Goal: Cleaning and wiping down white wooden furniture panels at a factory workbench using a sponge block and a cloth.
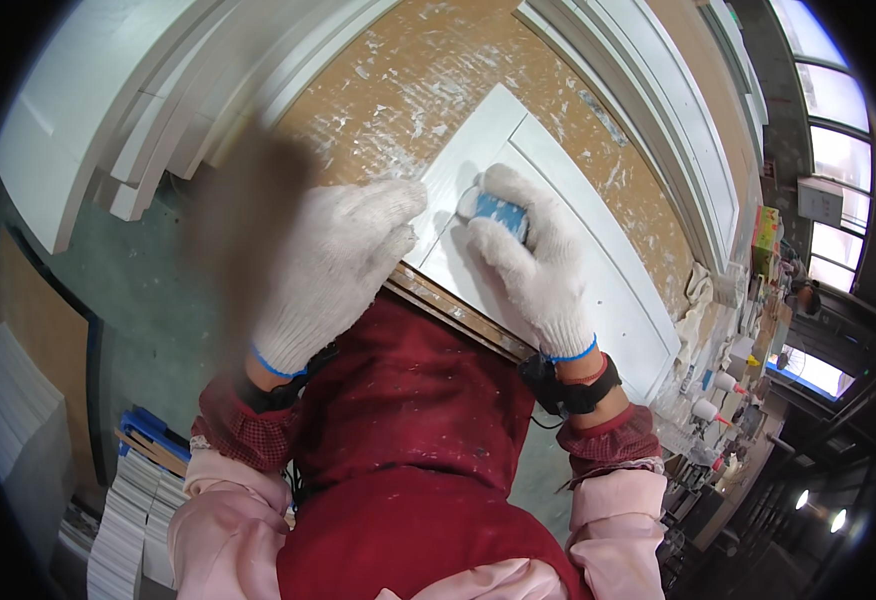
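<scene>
Gripping a white-marked blue block (504, 214), right hand (548, 255) overlies a white panel (613, 310); left hand (333, 260), grip unclear.

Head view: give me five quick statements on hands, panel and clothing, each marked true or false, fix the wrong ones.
1. The right hand grips a blue block. True.
2. Both hands are bare. False: both wear white gloves.
3. The left hand is at the left edge of a white panel. True.
4. Green cloth covers the person's lap. False: a dark red apron does.
5. The panel lies over a brown, white-flecked surface. True.
</scene>
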